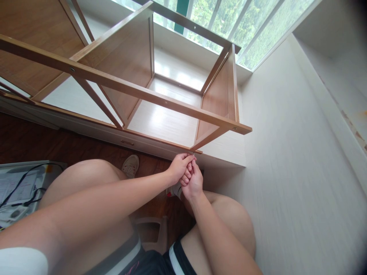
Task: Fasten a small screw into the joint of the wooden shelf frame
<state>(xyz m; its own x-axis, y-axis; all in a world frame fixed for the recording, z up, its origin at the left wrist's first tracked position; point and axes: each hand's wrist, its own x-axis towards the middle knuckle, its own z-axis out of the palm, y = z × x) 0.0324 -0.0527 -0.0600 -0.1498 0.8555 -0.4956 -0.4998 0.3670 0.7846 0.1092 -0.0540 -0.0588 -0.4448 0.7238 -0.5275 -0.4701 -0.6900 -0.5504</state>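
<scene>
My left hand (181, 167) and my right hand (195, 183) are closed and pressed together, fingers overlapping. They are just below the lower front corner of a brown wooden rack (160, 100). Something thin, small and shiny shows at the fingertips, too small to name. The rack has flat wooden panels (123, 65) set between long rails, with screw holes along the rails. It rests on a white, low window bench (160, 122). Its right end rail overhangs toward me, above my hands.
A pale wall (292, 152) rises on the right, and a window (209, 23) is behind the rack. At the left on the dark wood floor (77, 141) lies a box (17, 187) with papers and a black cord. A plastic stool (153, 233) is beneath me.
</scene>
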